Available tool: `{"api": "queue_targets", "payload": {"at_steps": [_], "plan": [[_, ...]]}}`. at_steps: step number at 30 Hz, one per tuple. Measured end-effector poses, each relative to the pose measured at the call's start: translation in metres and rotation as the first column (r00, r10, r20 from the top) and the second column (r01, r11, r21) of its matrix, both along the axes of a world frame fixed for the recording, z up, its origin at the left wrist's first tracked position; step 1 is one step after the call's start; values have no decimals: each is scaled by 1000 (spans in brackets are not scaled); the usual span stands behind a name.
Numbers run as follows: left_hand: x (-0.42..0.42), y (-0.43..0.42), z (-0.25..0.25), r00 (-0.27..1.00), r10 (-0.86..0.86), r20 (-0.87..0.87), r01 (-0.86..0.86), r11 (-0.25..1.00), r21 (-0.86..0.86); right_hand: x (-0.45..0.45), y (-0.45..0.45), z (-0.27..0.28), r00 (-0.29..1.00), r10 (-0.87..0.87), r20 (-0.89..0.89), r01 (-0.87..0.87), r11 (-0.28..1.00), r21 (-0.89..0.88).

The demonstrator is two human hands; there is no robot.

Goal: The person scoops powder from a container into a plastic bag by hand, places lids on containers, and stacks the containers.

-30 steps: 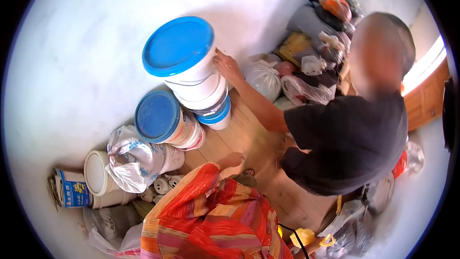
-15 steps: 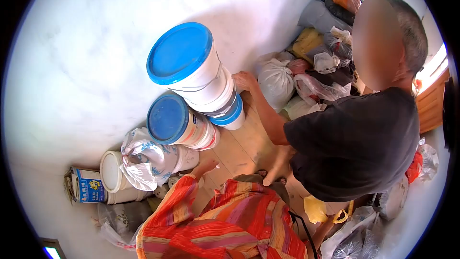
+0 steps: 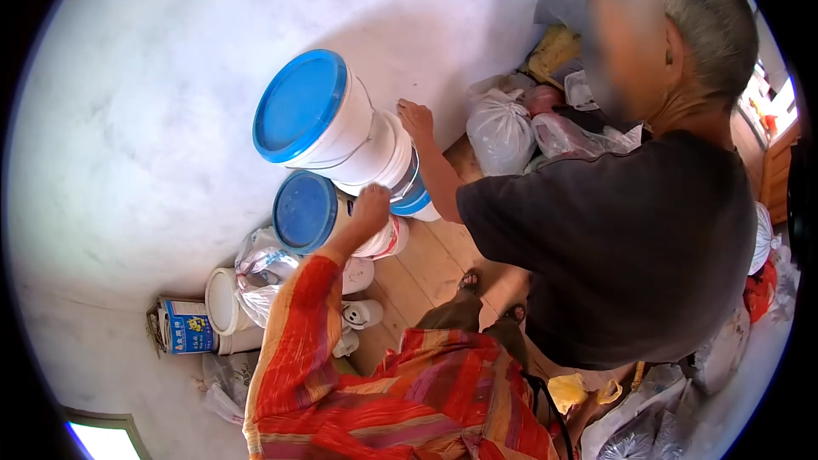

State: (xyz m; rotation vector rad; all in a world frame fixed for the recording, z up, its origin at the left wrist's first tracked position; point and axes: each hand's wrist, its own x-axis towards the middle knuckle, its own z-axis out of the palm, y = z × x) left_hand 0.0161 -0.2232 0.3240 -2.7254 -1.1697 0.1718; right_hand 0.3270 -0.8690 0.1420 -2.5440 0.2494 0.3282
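My left hand [image 3: 371, 207], in a red striped sleeve, is raised with curled fingers against the lower part of the tall white bucket stack [image 3: 362, 140]; what the fingers hold is hidden. A bright blue lid [image 3: 302, 105] tops the stack, which leans. Just beside my hand is a shorter bucket with a dark blue lid [image 3: 304, 211]. Down at the lower right, my right hand [image 3: 585, 410] is closed on a yellow plastic bag [image 3: 566, 391], partly in shadow.
A co-worker in a dark T-shirt [image 3: 609, 247] stands at the right, one hand [image 3: 416, 119] raised beside the stack. Filled plastic bags [image 3: 501, 134] lie by the wall. A white tub [image 3: 223, 301] and a blue tin [image 3: 189, 326] stand at the lower left.
My left hand has risen from low over the floor to the bucket stack. The co-worker has come closer, and their hand has moved slightly up and left. The stack's top has shifted slightly left in view.
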Motion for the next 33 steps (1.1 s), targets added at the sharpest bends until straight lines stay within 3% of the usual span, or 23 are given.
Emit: {"api": "queue_targets", "payload": {"at_steps": [4, 6, 7, 8, 10, 12, 13, 17, 22, 24, 25, 26, 27, 28, 30, 31, 33], "plan": [[23, 53, 28, 972, -79, -220, 123, 973, 194, 4, 12, 1, 1000, 13, 4, -13, 1000, -15], [27, 86, 26, 917, -47, -396, 132, 973, 190, 2, 28, 0, 1000, 18, 4, -18, 1000, -24], [28, 100, 21, 862, -27, -506, 172, 955, 243, 0, 36, 1, 1000, 21, -1, -21, 999, -29], [23, 114, 18, 833, -111, -542, 301, 913, 275, -3, 44, 2, 1000, 24, -1, -24, 999, -26], [22, 130, 16, 802, -205, -560, 378, 902, 211, -6, 65, 3, 999, 36, -6, -36, 999, -30], [31, 128, 30, 773, -240, -587, 332, 942, 51, -6, 87, 0, 998, 58, -5, -58, 998, -20], [28, 129, 28, 785, -259, -562, 380, 918, 108, -8, 99, -1, 998, 70, -8, -70, 997, -13], [39, 135, 47, 795, -326, -511, 357, 933, -39, -14, 138, -7, 991, 128, -26, -128, 992, 4], [55, 149, 58, 731, -260, -631, 399, 913, 87, -15, 169, -11, 983, 182, -21, -182, 983, 29], [56, 152, 66, 763, -258, -592, 423, 893, 156, -16, 171, -14, 979, 202, -23, -201, 979, 41], [61, 151, 78, 801, -258, -540, 436, 870, 232, -15, 173, -11, 980, 195, -33, -194, 981, 30], [71, 147, 102, 825, -180, -535, 317, 932, 175, -15, 174, -12, 979, 200, -36, -199, 979, 29], [65, 155, 113, 855, -207, -475, 387, 865, 320, -15, 175, -11, 978, 203, -39, -202, 979, 29], [65, 161, 136, 882, -172, -440, 327, 894, 307, -14, 174, -12, 978, 206, -44, -205, 978, 28], [69, 156, 195, 890, 92, -447, 105, 913, 395, -12, 172, -14, 976, 213, -46, -212, 977, 31], [74, 145, 232, 898, 90, -432, 150, 858, 492, -11, 172, -15, 974, 220, -50, -219, 975, 27], [47, 152, 264, 944, -36, -327, 178, 891, 417, -7, 171, -17, 972, 230, -54, -229, 973, 29]]}}
